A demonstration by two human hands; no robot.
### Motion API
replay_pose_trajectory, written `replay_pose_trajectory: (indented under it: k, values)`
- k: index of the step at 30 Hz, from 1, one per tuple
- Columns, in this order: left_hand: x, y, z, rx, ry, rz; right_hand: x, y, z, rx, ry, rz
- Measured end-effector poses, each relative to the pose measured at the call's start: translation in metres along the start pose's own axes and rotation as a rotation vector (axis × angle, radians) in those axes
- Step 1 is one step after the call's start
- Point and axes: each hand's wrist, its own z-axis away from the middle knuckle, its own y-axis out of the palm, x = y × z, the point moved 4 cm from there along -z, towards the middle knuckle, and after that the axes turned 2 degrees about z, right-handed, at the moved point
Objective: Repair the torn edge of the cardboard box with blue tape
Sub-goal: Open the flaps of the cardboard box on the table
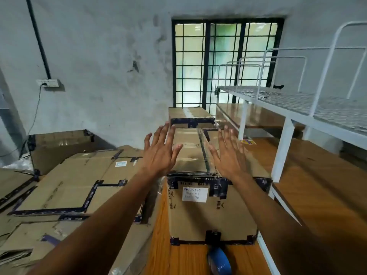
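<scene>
A tall cardboard box (pixel 210 219) stands on the wooden floor in front of me, with dark printed tape along its edges and a white handwritten label on its near face. A roll of blue tape (pixel 219 262) lies on the floor just in front of the box's base. My left hand (pixel 160 151) and my right hand (pixel 228 153) are raised above the box top, palms forward, fingers straight and spread, holding nothing. The right hand is blurred. I cannot make out a torn edge from here.
Another taped box (pixel 190 116) sits behind the first, under the barred window (pixel 226 62). Flattened cardboard sheets (pixel 75 181) pile up on the left. A white metal bunk frame (pixel 286 135) runs along the right, close to the box.
</scene>
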Motion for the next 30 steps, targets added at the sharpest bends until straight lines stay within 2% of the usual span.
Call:
replay_pose_trajectory:
  k: [7, 11, 17, 21, 24, 26, 28, 30]
  values:
    - [0.003, 0.064, 0.003, 0.205, 0.047, 0.024, -0.002, 0.049, 0.001, 0.236, 0.154, 0.083]
    - [0.013, 0.105, 0.009, 0.334, 0.090, 0.044, -0.001, 0.069, -0.008, 0.271, 0.282, 0.036]
    - [0.021, 0.119, 0.016, 0.314, 0.079, 0.094, 0.015, 0.060, -0.027, 0.336, 0.527, -0.281]
    - [0.019, 0.102, 0.009, 0.246, 0.077, 0.160, 0.029, 0.036, -0.049, 0.199, 0.614, -0.622]
    - [0.022, 0.094, 0.005, 0.197, 0.044, 0.229, 0.049, 0.020, -0.064, 0.069, 0.524, -0.792]
    - [0.027, 0.086, 0.004, 0.136, -0.028, 0.303, 0.069, 0.010, -0.073, 0.059, 0.398, -0.944]
    - [0.036, 0.079, 0.006, 0.045, -0.155, 0.459, 0.089, 0.006, -0.080, 0.150, 0.246, -1.058]
    - [0.050, 0.077, 0.013, -0.061, -0.295, 0.655, 0.107, 0.011, -0.080, 0.282, 0.110, -0.992]
